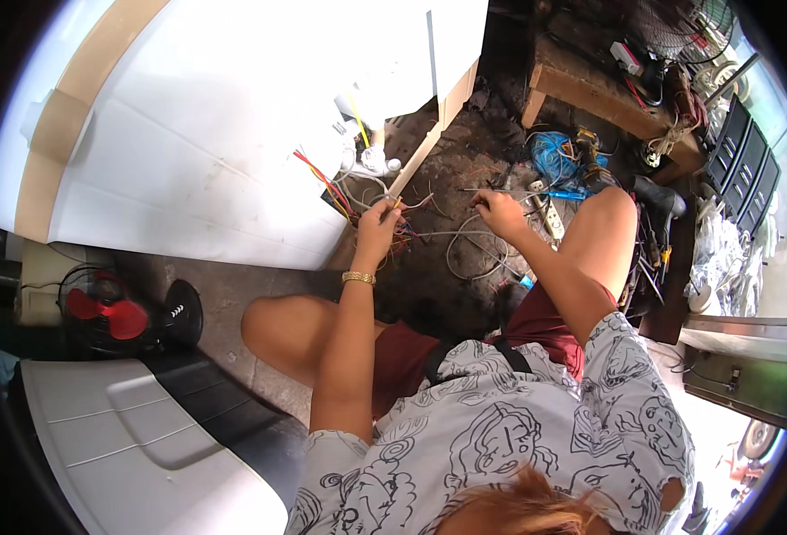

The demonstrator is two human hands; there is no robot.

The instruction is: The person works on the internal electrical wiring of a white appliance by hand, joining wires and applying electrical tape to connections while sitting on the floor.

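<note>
My left hand (379, 227) is closed in a pinch on a thin wire beside the lower edge of a large white appliance cabinet (188, 169). Red and yellow wires (309, 166) come out of an opening in that cabinet, near a white plastic fitting (374, 160). Below my left fingers hangs a tangle of coloured wires (404, 234). To the right, my right hand (500, 216) has its fingers curled together. A thin dark piece shows at its fingertips, too small to name. A grey cable (451, 234) runs across the floor between the hands.
A white power strip (549, 214), a coil of blue cord (554, 156) and a yellow-and-black power drill (588, 143) lie right of my right hand. A wooden bench (589, 89) stands behind them. At left are a red-bladed fan (112, 312) and a grey-white panel (135, 437).
</note>
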